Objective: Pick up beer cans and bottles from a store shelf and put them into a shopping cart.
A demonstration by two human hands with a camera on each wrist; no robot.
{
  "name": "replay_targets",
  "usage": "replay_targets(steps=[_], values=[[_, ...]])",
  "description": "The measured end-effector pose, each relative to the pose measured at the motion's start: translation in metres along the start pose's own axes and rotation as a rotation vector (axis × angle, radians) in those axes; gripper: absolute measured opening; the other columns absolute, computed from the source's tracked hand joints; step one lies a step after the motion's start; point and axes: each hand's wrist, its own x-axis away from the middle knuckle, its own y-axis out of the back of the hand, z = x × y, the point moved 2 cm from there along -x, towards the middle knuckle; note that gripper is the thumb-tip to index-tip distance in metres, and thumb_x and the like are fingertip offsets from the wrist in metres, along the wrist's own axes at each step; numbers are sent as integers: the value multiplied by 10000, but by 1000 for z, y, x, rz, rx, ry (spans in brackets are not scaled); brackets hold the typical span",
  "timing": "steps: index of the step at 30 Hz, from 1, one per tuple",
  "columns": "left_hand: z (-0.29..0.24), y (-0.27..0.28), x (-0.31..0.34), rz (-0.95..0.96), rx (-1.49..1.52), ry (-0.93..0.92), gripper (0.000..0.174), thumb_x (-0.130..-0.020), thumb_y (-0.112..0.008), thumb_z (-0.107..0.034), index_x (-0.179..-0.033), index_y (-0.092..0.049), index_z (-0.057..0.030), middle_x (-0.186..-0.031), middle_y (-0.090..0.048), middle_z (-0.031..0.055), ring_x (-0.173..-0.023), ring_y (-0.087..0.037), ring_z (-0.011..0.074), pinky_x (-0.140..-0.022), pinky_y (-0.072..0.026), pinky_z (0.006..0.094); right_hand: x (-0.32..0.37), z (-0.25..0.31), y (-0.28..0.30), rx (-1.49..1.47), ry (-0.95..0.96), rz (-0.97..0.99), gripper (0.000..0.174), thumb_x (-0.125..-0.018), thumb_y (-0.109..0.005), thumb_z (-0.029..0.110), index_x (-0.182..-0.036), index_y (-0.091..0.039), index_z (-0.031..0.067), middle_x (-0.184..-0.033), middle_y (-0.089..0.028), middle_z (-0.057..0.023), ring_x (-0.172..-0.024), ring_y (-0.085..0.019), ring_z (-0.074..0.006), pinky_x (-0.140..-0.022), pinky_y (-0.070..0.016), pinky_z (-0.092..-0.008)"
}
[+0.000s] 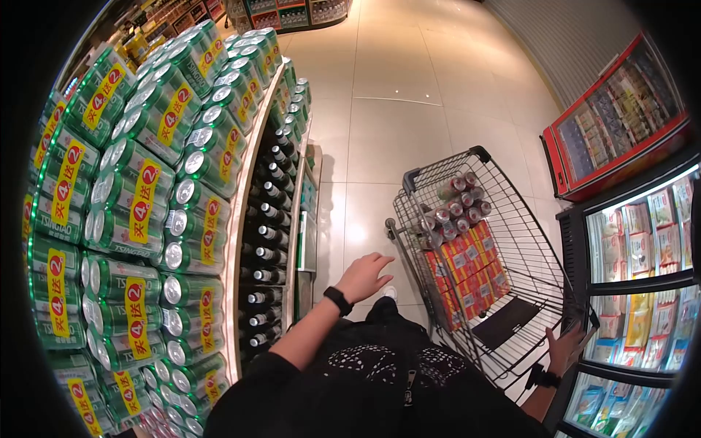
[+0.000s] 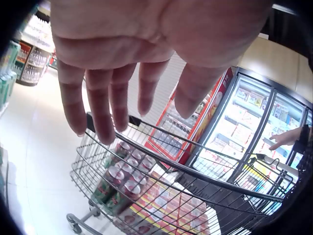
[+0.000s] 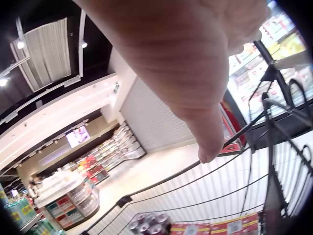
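Note:
My left hand (image 1: pixel 365 277) reaches out beside the shopping cart (image 1: pixel 537 219), holding nothing. In the left wrist view its fingers (image 2: pixel 100 107) are spread and hang down in front of the cart's wire rim. My right hand (image 1: pixel 562 349) is by the handle end of the cart, near the cart handle (image 2: pixel 279 164), with nothing in its grasp. Its thumb (image 3: pixel 209 139) points down over the wire rim in the right wrist view. Inside the cart lie a pack of drink cans (image 1: pixel 456 212) and red-and-yellow packaged cartons (image 1: pixel 467 270).
Green beer can packs (image 1: pixel 131 190) are stacked high on the left, beside a row of dark bottles (image 1: pixel 272 233). On the right stand lit glass-door fridges (image 1: pixel 642 248) and a red fridge (image 1: pixel 613 109). Tiled floor (image 1: pixel 380 139) stretches ahead towards a display shelf (image 1: pixel 292 14).

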Motion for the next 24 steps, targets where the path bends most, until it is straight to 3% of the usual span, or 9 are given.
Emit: replay_targets(steps=[2,4,5,7,9,16,19,20,24], values=[[2,-28,-40,-31,-58,-32,568,-893,-682,-275,-1386,-484,-76,-1328,-535,220,-1180,-550,387,-996,-467,432,-6,-42,-26,-201,-29,156,1199,-729,-781,592,-1563,-104,59,-1542,-124,-392,-1432,-174,-545,-1149,-263,-562],[7,-57,-82,31,-83,13,761,-863,-713,-294,-1502,-338,-121,-1497,-353,268,-1321,-426,437,-1086,-399,489,-4,-57,-47,-456,26,289,1204,-756,-752,619,-1539,-99,-21,-1492,-285,-398,-1409,-294,-502,-1117,-320,-561],[5,-66,-97,22,-155,5,767,-863,-714,-293,-1508,-331,-134,-1515,-324,266,-1342,-402,437,-1094,-382,512,-17,-85,-101,-452,-17,221,1099,-814,-741,546,-1548,-120,14,-1234,-574,-360,-1141,-596,-467,-952,-482,-523],[-1,-84,-122,5,-298,-8,781,-861,-715,-291,-1520,-317,-161,-1549,-265,264,-1384,-355,438,-1109,-348,557,-1,-58,-73,-789,-202,372,973,-883,-717,412,-1567,-102,94,-859,-666,-222,-717,-669,-350,-645,-545,-425],[-2,-101,-140,80,-303,-11,805,-859,-720,-333,-1535,-302,-206,-1606,-118,244,-1458,-229,435,-1137,-268,613,14,-46,-79,-908,-192,60,888,-933,-666,275,-1580,-66,174,-607,-545,-70,-451,-506,-223,-442,-438,-351],[-2,-128,-160,94,-424,-1,808,-879,-697,-378,-1551,-267,-250,-1609,29,287,-1485,-100,472,-1180,-140,606,26,-43,-85,-1014,-218,-126,945,-899,-629,59,-1578,-6,272,-833,-563,-116,-630,-622,-234,-498,-538,-338],[-3,-129,-165,70,-398,6,819,-874,-710,-352,-1550,-263,-238,-1602,45,303,-1488,-82,473,-1183,-128,604,14,-53,-101,-1067,-357,-66,814,-894,-618,61,-1551,-139,87,-886,-575,-100,-661,-638,-215,-515,-548,-310],[-2,-128,-167,86,-376,12,813,-872,-714,-327,-1544,-268,-230,-1594,55,318,-1490,-71,472,-1182,-134,604,12,-52,-98,-1084,-342,-33,639,-894,-632,84,-1462,-347,18,-922,-586,-93,-653,-629,-183,-507,-528,-272],[4,-119,-182,93,-373,11,810,-860,-726,-305,-1534,-287,-208,-1594,54,320,-1488,-77,475,-1181,-142,604,-1,-53,-122,-1251,-385,13,369,-922,-652,148,-1235,-576,-32,-858,-589,-65,-593,-559,-112,-473,-442,-224]])
